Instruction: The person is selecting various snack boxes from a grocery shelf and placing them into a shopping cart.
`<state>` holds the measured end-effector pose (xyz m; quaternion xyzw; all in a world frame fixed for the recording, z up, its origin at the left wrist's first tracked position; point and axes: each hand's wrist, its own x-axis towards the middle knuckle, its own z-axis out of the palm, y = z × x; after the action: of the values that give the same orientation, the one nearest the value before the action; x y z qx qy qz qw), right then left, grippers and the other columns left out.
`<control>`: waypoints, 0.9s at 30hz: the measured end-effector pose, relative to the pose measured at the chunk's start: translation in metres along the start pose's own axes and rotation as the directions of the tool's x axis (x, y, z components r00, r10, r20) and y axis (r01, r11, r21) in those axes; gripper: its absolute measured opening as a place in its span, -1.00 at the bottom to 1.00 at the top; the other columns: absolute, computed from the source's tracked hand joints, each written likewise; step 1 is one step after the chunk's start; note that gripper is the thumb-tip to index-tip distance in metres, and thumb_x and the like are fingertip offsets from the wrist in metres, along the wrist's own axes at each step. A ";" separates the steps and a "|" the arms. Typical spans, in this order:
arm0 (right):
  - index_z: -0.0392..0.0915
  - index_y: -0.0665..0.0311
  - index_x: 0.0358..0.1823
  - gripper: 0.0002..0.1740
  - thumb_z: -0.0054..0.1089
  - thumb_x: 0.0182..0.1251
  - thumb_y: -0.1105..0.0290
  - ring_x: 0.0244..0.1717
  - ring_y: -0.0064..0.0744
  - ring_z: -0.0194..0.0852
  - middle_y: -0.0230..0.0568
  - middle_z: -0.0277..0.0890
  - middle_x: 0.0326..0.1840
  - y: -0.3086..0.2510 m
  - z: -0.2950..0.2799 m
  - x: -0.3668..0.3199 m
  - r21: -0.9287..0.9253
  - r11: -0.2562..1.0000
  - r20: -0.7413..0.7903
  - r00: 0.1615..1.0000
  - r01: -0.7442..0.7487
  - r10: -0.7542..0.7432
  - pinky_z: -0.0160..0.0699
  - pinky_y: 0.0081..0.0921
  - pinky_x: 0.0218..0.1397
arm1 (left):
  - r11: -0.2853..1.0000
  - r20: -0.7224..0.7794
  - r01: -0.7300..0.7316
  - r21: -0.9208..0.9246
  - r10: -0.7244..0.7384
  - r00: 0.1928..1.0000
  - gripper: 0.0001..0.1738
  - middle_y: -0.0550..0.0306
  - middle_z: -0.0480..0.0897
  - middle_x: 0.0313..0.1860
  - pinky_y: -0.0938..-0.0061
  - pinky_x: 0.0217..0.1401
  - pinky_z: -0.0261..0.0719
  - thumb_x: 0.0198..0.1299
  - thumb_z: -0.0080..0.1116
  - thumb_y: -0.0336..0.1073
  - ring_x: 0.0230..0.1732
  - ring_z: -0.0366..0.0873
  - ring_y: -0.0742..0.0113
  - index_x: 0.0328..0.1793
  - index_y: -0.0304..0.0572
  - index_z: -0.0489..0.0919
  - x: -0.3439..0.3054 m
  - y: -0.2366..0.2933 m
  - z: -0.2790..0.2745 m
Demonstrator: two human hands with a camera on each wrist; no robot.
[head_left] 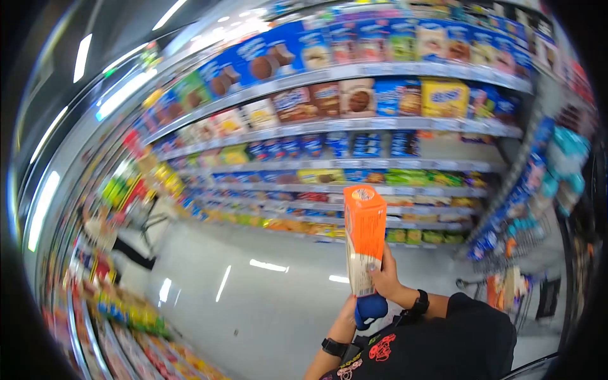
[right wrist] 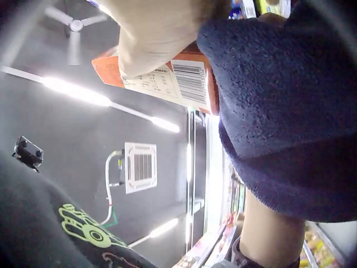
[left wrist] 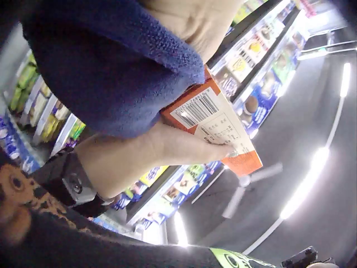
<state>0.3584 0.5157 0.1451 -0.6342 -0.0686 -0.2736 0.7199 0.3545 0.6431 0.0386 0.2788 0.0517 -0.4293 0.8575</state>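
Note:
An orange and cream box (head_left: 365,237) stands upright in front of me in the head view. My right hand (head_left: 387,280) grips its right side near the bottom, the thumb on the barcode side. My left hand (head_left: 346,315) is at the lower left corner of the box, its fingers mostly hidden. Dark blue cloth (head_left: 371,309) bunches under the box, between the hands. In the left wrist view the cloth (left wrist: 111,72) lies against the box end (left wrist: 206,117). The right wrist view shows my right thumb across the box (right wrist: 184,82) and the cloth (right wrist: 284,106) covering most of my left hand.
Shelves (head_left: 316,123) of packaged snacks run across the aisle. To the right stands a shopping cart (head_left: 506,288) with goods in it, near hanging teal packages (head_left: 563,158). A person (head_left: 111,237) is farther down the aisle at left. More shelved packets (head_left: 136,316) line the lower left.

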 end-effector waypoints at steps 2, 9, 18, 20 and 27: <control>0.00 0.35 0.35 -0.26 0.10 0.18 0.32 0.13 -0.38 0.30 -0.13 0.27 0.17 -0.010 -0.026 -0.003 -0.023 0.998 -0.178 0.982 0.058 -0.061 0.34 -0.43 0.13 | 0.991 0.060 0.115 0.064 -0.119 0.991 -0.62 0.02 0.58 -0.09 0.46 -0.09 0.60 0.29 -0.10 -0.26 -0.21 0.60 0.30 0.15 -0.34 0.38 0.019 -0.007 0.017; 0.01 0.30 0.37 -0.20 0.15 0.14 0.22 0.16 -0.25 0.29 -0.07 0.23 0.21 -0.080 -0.123 -0.062 -0.444 0.887 -0.484 0.798 0.128 -0.358 0.30 -0.36 0.15 | 0.774 0.274 0.563 0.291 -0.631 0.726 -0.50 0.05 0.52 -0.03 0.36 -0.02 0.58 0.29 -0.09 0.00 -0.10 0.55 0.24 0.21 -0.18 0.32 0.047 -0.071 0.096; 0.03 0.21 0.37 -0.16 0.23 0.03 0.35 0.02 -0.33 0.34 -0.09 0.33 0.07 -0.121 -0.187 -0.210 -0.428 0.792 -0.865 0.451 -0.435 -0.221 0.37 -0.37 0.04 | 0.565 0.214 0.401 0.721 -0.732 0.647 -0.77 0.21 0.54 -0.36 0.47 -0.23 0.51 0.22 -0.02 -0.21 -0.38 0.50 0.37 -0.11 -0.19 0.46 0.038 -0.185 0.107; 0.09 0.23 0.34 -0.27 0.17 0.12 0.40 -0.08 -0.42 0.37 -0.18 0.42 -0.09 -0.115 -0.197 -0.227 -0.319 0.839 -0.921 0.352 -0.441 -0.165 0.39 -0.46 -0.04 | 0.487 0.271 0.180 0.855 -0.714 0.645 -0.77 0.21 0.54 -0.34 0.46 -0.22 0.52 0.25 -0.03 -0.20 -0.37 0.50 0.38 -0.09 -0.15 0.45 0.031 -0.197 0.094; 0.22 0.30 0.21 -0.49 0.00 0.24 0.31 -0.06 -0.22 0.53 -0.05 0.44 0.01 -0.127 -0.260 -0.253 0.431 0.902 -0.869 0.253 -0.036 0.426 0.53 -0.28 0.03 | 0.560 -0.061 0.694 0.453 -0.757 0.651 -0.65 0.12 0.45 0.08 0.37 -0.16 0.51 0.23 -0.08 -0.28 -0.30 0.49 0.34 0.15 -0.07 0.36 0.041 -0.236 0.118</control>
<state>0.0200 0.3398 0.0955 -0.2209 0.4233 -0.4691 0.7430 0.1819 0.4399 0.0222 0.3864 0.0036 -0.7623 0.5192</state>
